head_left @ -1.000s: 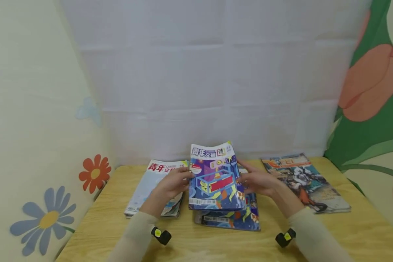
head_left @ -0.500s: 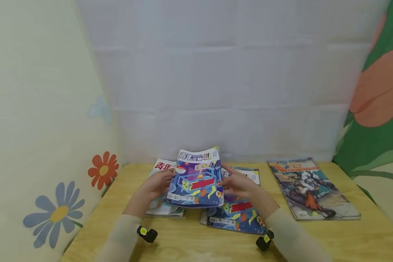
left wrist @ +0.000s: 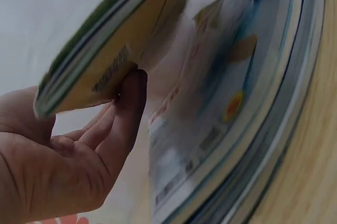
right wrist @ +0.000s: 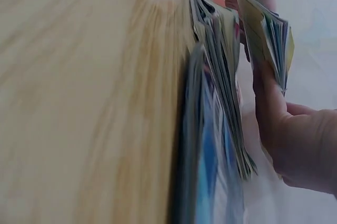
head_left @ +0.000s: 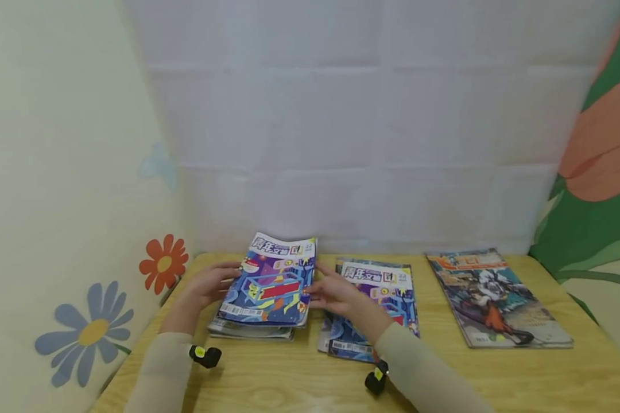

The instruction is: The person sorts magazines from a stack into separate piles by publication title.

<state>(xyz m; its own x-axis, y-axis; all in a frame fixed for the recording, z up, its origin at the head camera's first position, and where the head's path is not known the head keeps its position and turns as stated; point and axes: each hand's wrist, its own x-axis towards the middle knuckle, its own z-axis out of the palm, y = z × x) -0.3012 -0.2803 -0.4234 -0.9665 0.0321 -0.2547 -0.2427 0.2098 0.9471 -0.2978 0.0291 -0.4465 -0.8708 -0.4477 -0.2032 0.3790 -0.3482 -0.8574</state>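
Both hands hold a purple-and-blue magazine (head_left: 274, 281), its cover facing up, just above the left stack of magazines (head_left: 250, 331). My left hand (head_left: 209, 285) grips its left edge; in the left wrist view the fingers (left wrist: 129, 113) lie under it. My right hand (head_left: 338, 292) grips the right edge, and in the right wrist view its fingers (right wrist: 268, 89) also reach beneath. A gap shows between the held magazine (right wrist: 260, 29) and the stack (right wrist: 221, 66). Under the right forearm lies a second stack, topped by a magazine with the same cover (head_left: 377, 281).
Farther right lies another magazine (head_left: 496, 298) with an armoured-figure cover. All stand on a wooden table (head_left: 289, 384), with a white cloth (head_left: 361, 126) hanging behind and painted walls at both sides. Each wrist wears a small black camera (head_left: 205, 355).
Both hands have carried the magazine leftward from above the middle stack to above the left stack. The middle stack's cover now shows more fully.
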